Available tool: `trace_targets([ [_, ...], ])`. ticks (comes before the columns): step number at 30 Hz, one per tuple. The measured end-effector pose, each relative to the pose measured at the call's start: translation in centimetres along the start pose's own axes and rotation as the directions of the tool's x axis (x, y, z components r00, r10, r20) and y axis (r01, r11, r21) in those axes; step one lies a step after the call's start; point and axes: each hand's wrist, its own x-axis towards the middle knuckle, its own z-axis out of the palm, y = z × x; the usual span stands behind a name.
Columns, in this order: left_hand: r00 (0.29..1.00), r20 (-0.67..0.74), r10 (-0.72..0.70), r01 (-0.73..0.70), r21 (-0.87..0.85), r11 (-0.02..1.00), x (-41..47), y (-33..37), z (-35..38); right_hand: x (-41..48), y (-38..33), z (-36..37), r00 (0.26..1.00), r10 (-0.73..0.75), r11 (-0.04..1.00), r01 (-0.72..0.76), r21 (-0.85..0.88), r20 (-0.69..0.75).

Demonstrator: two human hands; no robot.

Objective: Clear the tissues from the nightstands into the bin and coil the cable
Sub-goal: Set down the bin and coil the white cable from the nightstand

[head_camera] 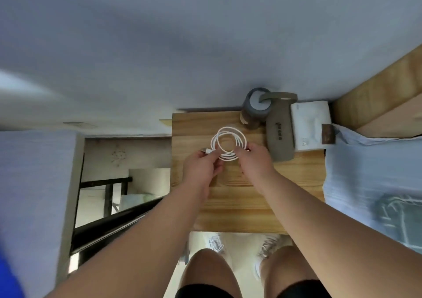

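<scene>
Your left hand point(201, 165) pinches the plug end of the white cable point(228, 143) at the coil's lower-left edge; your right hand point(253, 158) pinches the bundled loops at its lower-right edge. The coil fans toward the top of the frame from both grips, over the wooden counter point(239, 195) at centre. The loose end sits nearest your left hand, so I judge that hand should tuck it. No tissues show on the counter.
</scene>
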Motion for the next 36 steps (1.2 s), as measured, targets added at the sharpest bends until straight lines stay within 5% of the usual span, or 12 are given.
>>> trace_targets([
  [11, 0.922, -0.146, 0.360, -0.308, 0.290, 0.906, 4.3, -1.0, 0.7, 3.5, 1.0, 2.9, 0.963, -0.003, 0.997, 0.022, 0.071, -0.268],
  [18, 0.934, -0.171, 0.314, -0.263, 0.268, 0.927, 4.8, 0.1, 1.6, 4.1, -0.1, 2.5, 0.955, 0.064, 0.997, -0.047, 0.065, -0.289],
  [24, 0.934, -0.170, 0.313, -0.257, 0.285, 0.923, 5.0, -0.1, 1.5, 3.0, 0.7, 1.9, 0.972, 0.036, 0.973, 0.019, 0.231, -0.230],
  [29, 0.903, -0.062, 0.425, -0.338, 0.507, 0.793, 4.6, -0.5, 0.6, 1.9, 1.5, 1.4, 0.965, 0.000, 0.981, 0.051, 0.186, -0.263],
  [36, 0.916, 0.003, 0.402, -0.336, 0.553, 0.762, 2.3, -0.5, -0.5, -1.6, 2.7, -0.5, 0.972, -0.018, 0.996, 0.038, 0.078, -0.235],
])
